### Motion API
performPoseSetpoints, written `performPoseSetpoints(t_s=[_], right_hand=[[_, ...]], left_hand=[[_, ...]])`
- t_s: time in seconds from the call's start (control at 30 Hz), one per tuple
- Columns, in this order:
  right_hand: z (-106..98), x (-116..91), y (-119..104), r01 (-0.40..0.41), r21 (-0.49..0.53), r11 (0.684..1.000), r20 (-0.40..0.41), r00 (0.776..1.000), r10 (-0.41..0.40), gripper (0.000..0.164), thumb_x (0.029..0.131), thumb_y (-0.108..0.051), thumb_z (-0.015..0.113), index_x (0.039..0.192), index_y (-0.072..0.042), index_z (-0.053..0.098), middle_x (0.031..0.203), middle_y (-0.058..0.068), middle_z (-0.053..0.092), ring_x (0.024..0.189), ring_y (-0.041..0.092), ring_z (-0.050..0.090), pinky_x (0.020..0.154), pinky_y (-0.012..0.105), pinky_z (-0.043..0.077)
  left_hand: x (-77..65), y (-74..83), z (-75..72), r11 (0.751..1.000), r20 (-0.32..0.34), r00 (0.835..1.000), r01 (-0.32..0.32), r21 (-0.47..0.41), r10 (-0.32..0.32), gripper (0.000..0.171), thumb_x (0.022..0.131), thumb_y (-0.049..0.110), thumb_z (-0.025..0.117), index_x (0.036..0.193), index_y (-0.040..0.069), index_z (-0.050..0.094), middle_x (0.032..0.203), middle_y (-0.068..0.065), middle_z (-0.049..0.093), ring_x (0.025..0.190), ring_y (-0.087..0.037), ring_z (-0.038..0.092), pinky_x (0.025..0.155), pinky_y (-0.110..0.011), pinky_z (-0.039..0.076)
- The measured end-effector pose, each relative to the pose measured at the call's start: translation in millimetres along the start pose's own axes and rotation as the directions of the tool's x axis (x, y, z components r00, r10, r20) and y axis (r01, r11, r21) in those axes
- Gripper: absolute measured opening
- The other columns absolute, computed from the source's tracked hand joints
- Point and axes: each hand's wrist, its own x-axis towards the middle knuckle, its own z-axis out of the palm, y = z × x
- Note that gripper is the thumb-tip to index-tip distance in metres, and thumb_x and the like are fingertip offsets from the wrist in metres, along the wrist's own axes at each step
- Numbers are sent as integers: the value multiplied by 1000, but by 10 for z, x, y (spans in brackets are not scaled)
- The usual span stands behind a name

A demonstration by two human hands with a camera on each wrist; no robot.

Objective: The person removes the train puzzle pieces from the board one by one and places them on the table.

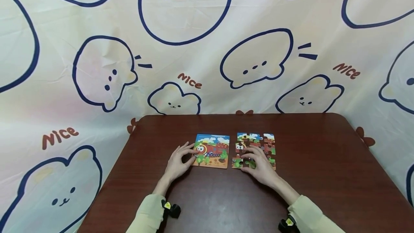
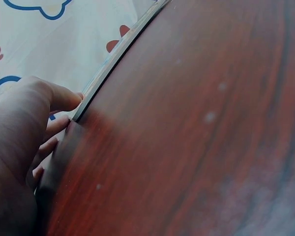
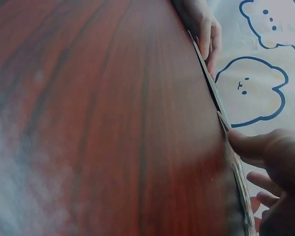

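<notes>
A square picture board [image 1: 213,150] showing a red cartoon train lies flat on the table. At its left edge my left hand [image 1: 179,159] holds it, thumb and index finger close together; the thumb [image 2: 66,100] meets the board's corner in the left wrist view. To the right, several jigsaw pieces [image 1: 269,137] with a matching picture lie in spaced rows. My right hand [image 1: 262,166] reaches over the lower rows, index finger and thumb pinching a piece at the front, partly hidden by the fingers. In the right wrist view, a piece [image 3: 222,119] tilts up beside the thumb [image 3: 243,142].
The brown wooden table [image 1: 207,200] has rounded far corners. Behind it hangs a pale cloth [image 1: 207,60] printed with cartoon bears. A dark wrist camera [image 1: 174,210] sits on the left wrist, another [image 1: 289,224] on the right.
</notes>
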Motion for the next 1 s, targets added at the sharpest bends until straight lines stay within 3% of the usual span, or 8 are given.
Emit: performPoseSetpoints(t_s=[0.27, 0.57, 0.83, 1.0], right_hand=[[4, -56, 94, 39, -32, 999, -4, 999, -39, 37, 90, -13, 92, 125, -10, 81, 160, 21, 59, 160, 50, 36, 118, 78, 43], [22, -59, 96, 40, -21, 999, -28, 999, -41, 42, 94, -13, 88, 134, -9, 77, 159, 22, 60, 158, 50, 40, 117, 76, 46], [-114, -18, 29, 65, 9, 998, -106, 992, -64, 39, 98, -13, 83, 135, -3, 75, 153, 27, 62, 148, 55, 48, 109, 80, 47], [-210, 33, 17, 25, -2, 1000, -77, 997, -25, 40, 102, -17, 80, 138, -2, 74, 156, 28, 60, 148, 53, 50, 110, 78, 48]], left_hand=[[1, 5, 10, 1000, 3, 1000, -9, 4, 9, 24, 100, 13, 79, 123, 14, 84, 156, -13, 67, 160, -42, 47, 135, -69, 26], [-11, -20, -12, 1000, 12, 1000, 2, -2, -2, 24, 101, 14, 78, 124, 15, 84, 158, -13, 66, 161, -42, 46, 135, -70, 25], [-36, -47, 7, 1000, -9, 1000, 7, -5, -7, 25, 100, 15, 78, 125, 15, 83, 158, -14, 66, 160, -43, 46, 134, -71, 26], [-13, -45, 11, 999, -1, 999, 42, -34, -42, 26, 100, 16, 78, 126, 14, 83, 159, -14, 65, 161, -41, 46, 136, -69, 24]])
